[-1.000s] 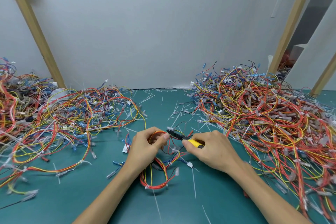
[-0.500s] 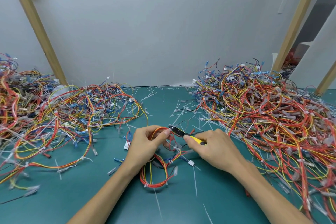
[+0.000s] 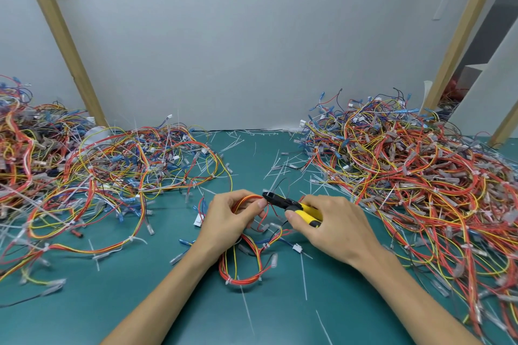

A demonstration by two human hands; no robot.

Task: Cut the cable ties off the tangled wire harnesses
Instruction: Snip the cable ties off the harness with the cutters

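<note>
My left hand [image 3: 228, 218] grips a loop of red, orange and yellow wires, the harness [image 3: 241, 269], whose lower part lies on the green table. My right hand [image 3: 330, 224] holds yellow-handled cutters [image 3: 291, 204]. Their black jaws point left and sit at a white cable tie [image 3: 268, 193] on the loop, just beside my left thumb. Other white ties ring the harness lower down.
A big tangle of harnesses [image 3: 414, 176] fills the right side of the green table [image 3: 140, 302], and another pile [image 3: 98, 176] covers the left. Cut white tie scraps [image 3: 304, 277] lie scattered between them. Wooden posts lean against the white wall behind.
Both hands with the harness and cutters stay together at the centre. The cutter jaws have closed in on the tie at the top of the loop.
</note>
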